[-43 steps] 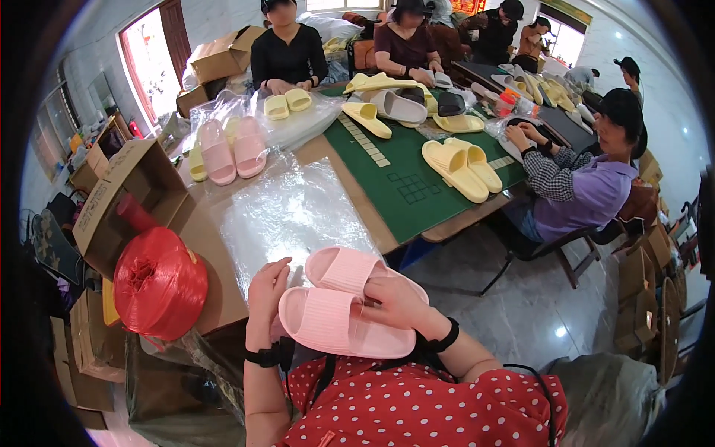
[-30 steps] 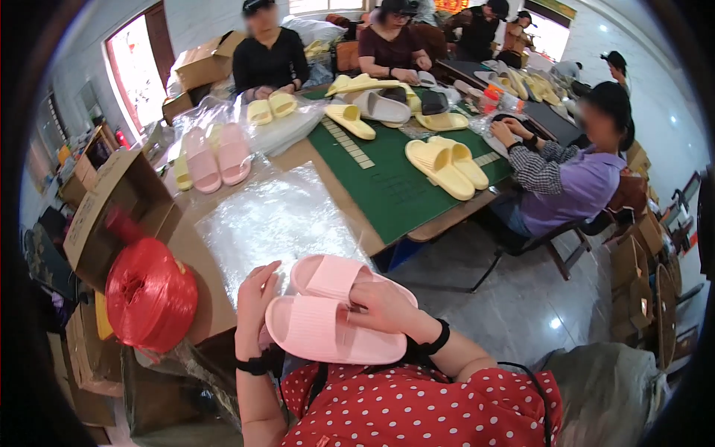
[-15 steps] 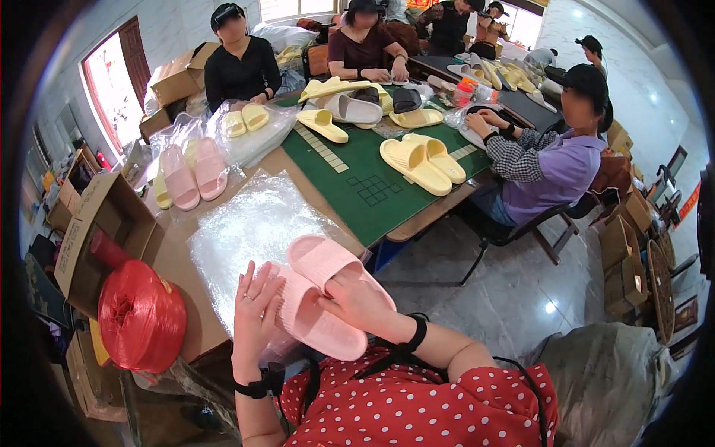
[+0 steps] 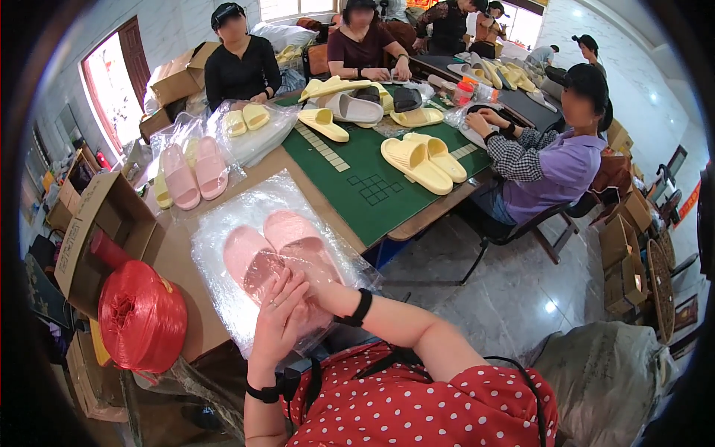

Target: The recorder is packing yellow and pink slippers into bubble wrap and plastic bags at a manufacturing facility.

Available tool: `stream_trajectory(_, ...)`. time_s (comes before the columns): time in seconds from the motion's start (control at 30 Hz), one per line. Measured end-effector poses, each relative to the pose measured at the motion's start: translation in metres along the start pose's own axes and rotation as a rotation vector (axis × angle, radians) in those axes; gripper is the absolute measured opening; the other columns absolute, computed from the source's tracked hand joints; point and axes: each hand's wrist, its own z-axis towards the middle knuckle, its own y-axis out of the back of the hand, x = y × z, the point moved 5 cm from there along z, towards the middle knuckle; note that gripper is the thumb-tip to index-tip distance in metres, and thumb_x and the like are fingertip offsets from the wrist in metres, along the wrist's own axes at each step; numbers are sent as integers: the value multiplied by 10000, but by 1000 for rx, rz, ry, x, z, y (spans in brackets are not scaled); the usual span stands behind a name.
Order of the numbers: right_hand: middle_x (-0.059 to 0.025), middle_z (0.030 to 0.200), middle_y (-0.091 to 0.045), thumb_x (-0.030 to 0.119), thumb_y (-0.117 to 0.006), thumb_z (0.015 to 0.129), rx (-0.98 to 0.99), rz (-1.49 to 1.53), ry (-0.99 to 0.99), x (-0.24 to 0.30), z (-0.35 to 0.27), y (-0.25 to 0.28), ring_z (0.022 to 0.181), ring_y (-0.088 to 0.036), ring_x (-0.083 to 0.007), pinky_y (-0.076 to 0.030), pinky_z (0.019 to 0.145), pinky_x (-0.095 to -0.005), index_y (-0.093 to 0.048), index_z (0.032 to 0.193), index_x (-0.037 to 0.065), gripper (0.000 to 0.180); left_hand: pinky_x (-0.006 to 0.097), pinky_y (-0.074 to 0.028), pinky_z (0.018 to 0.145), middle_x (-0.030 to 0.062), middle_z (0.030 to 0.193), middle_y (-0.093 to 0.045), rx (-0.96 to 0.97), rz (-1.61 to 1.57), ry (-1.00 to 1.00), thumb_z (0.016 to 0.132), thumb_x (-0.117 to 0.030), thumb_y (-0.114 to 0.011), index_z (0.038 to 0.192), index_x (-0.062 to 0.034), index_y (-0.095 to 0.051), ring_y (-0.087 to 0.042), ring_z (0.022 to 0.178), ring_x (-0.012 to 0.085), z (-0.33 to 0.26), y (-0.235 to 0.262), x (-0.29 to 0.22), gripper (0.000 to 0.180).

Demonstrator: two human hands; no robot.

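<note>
A pair of pink slippers [image 4: 296, 237] lies toes away from me in a clear plastic bag [image 4: 217, 223], on top of more flat bags at the table's near edge. My right hand [image 4: 319, 295] reaches into the bag's mouth and grips the slippers around their straps; its fingertips are partly hidden. Crossing in front of it, my left hand [image 4: 280, 311] has its fingers bent together on the film near the heels, pinching the bag's near edge. A ring shows on one left finger.
Bagged pink slippers [image 4: 195, 176] lie at the left, near an open carton [image 4: 97, 238] and a red twine roll [image 4: 141, 316]. Yellow slippers [image 4: 424, 164] rest on the green mat [image 4: 357, 212]. A co-worker [image 4: 555, 164] sits at the right; others work farther back.
The pink slippers moved away from me and left, from above the plastic into the bag. My right hand went in with them. My left hand moved from the slippers' side to the bag's near edge.
</note>
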Motion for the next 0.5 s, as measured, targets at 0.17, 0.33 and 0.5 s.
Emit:
stream_trajectory(0.17, -210, 1023, -678, 325, -417, 1055, 106, -1067, 130, 39, 35, -50, 922, -656, -400, -524, 799, -460, -629, 1026, 31, 364, 461, -263, 1211, 125, 1443, -577, 2, -39, 40, 952, -76, -541, 1312, -28, -639, -414, 1443, 349, -11, 7, -1, 376)
stream_trajectory(0.33, -218, 1048, -676, 307, -436, 1035, -18, -921, 245, 22, 61, -47, 914, -665, -399, -522, 801, -479, -610, 1032, 17, 337, 452, -256, 1215, 131, 1455, -567, -7, 58, 52, 931, -45, -534, 1331, -29, -632, -391, 1458, 350, -17, 20, 3, 412)
stream_trajectory(0.5, -180, 1121, -623, 196, -590, 912, 63, -1631, 322, -10, 75, -43, 1041, -655, -350, -529, 826, -474, -562, 1176, 37, 310, 457, -258, 1211, 153, 1570, -420, -179, 164, 187, 871, -95, -629, 1446, -54, -522, -303, 1500, 354, -38, 26, 30, 587)
